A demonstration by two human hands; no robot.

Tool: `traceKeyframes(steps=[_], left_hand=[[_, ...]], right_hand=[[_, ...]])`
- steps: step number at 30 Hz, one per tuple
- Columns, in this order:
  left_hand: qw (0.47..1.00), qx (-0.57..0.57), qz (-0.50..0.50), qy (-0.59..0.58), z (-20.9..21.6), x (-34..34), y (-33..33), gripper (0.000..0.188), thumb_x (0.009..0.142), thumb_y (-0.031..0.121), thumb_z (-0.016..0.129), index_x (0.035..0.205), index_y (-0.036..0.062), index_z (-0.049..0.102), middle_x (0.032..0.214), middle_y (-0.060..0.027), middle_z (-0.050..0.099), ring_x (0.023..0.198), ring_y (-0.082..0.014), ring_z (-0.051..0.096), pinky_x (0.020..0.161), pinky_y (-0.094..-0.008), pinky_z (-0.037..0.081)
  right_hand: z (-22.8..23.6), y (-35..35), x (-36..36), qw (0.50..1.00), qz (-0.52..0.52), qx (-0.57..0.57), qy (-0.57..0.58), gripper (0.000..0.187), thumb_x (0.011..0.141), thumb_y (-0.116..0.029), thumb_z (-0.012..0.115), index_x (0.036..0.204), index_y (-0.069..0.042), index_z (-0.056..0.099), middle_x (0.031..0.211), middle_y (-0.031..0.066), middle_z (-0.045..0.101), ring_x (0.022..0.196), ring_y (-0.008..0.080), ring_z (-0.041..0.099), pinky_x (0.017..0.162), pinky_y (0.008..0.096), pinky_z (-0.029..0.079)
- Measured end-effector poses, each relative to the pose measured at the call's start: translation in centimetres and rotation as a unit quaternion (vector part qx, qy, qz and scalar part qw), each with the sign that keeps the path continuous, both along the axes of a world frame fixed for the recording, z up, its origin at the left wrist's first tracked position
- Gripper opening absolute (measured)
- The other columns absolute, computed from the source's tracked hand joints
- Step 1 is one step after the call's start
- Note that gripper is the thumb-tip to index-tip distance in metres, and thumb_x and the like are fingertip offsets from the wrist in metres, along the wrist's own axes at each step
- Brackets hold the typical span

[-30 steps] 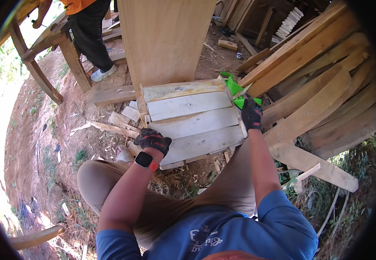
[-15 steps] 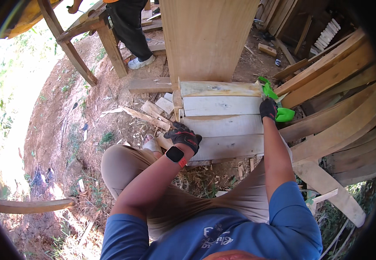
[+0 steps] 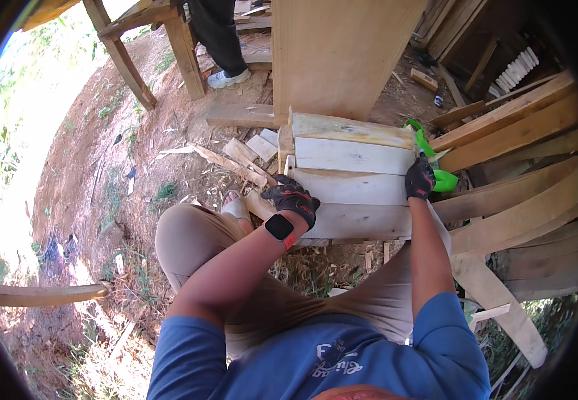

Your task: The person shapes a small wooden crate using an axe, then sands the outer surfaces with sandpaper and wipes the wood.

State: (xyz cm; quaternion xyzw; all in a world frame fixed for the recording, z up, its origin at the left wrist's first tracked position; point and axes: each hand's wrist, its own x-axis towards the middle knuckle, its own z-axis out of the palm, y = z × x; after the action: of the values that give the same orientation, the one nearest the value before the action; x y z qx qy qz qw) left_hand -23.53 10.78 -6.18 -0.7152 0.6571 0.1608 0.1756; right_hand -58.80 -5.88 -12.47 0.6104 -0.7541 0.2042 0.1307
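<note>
Moving in, my right hand (image 3: 420,178) meets the boards (image 3: 352,186), so my left hand (image 3: 294,201) likely has help; I can't tell if fingers grip.

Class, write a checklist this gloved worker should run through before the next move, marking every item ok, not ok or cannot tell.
1. Gloves worn: ok, on the left hand and right hand.
2. Hands at opposite sides of the slatted wooden piece: ok.
3. Firm grip: cannot tell; the fingers' hold is unclear.
4. Toes covered: not ok; those on the left foot show bare.
5. Ground beside that foot clear: not ok; wood scraps lie nearby.
6. Other person's shoe away from the piece: ok.
</note>
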Motion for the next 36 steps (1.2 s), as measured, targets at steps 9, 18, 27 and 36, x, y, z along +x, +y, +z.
traceKeyframes(steps=[9, 18, 27, 36], left_hand=[[0.997, 0.045, -0.056, -0.011, 3.2, 0.1, 0.0, 0.055, 0.109, 0.037, 0.045, 0.156, 0.0109, 0.052, 0.16, -0.0252, 0.048, 0.146, -0.05, 0.044, 0.094, -0.0815, 0.044], [0.8, -0.476, -0.291, 0.221, 0.4, -3.2, 1.2, 0.05, 0.092, 0.017, 0.06, 0.137, -0.0055, 0.061, 0.125, -0.0215, 0.072, 0.119, -0.0341, 0.069, 0.103, -0.0455, 0.052], [0.814, -0.393, -0.329, 0.273, -0.2, -4.2, 2.6, 0.031, 0.09, 0.013, 0.062, 0.117, -0.0021, 0.068, 0.083, -0.0096, 0.07, 0.08, -0.027, 0.07, 0.075, -0.0408, 0.054], [0.832, -0.35, -0.361, 0.236, 0.0, -4.7, 1.0, 0.022, 0.093, 0.014, 0.062, 0.112, 0.0074, 0.072, 0.08, -0.0091, 0.069, 0.078, -0.0283, 0.069, 0.072, -0.042, 0.053]], right_hand=[[5.8, 8.4, 1.5, 0.977, 0.165, 0.107, 0.077, 0.031, 0.106, -0.019, 0.052, 0.133, -0.015, 0.068, 0.109, 0.0193, 0.076, 0.097, 0.039, 0.073, 0.085, 0.0502, 0.056], [6.3, 20.4, 12.0, 0.91, 0.406, 0.09, -0.006, 0.04, 0.094, 0.0, 0.064, 0.134, -0.005, 0.065, 0.134, 0.0209, 0.068, 0.131, 0.0404, 0.061, 0.107, 0.0496, 0.052], [8.0, 20.9, 10.9, 0.88, 0.348, 0.161, -0.28, 0.042, 0.095, -0.003, 0.074, 0.136, -0.004, 0.065, 0.125, 0.0155, 0.074, 0.114, 0.0278, 0.073, 0.099, 0.04, 0.057], [11.0, 20.2, 3.8, 0.877, 0.388, 0.142, -0.246, 0.05, 0.091, -0.013, 0.083, 0.137, -0.008, 0.066, 0.127, 0.012, 0.074, 0.114, 0.0252, 0.072, 0.098, 0.0367, 0.058]])
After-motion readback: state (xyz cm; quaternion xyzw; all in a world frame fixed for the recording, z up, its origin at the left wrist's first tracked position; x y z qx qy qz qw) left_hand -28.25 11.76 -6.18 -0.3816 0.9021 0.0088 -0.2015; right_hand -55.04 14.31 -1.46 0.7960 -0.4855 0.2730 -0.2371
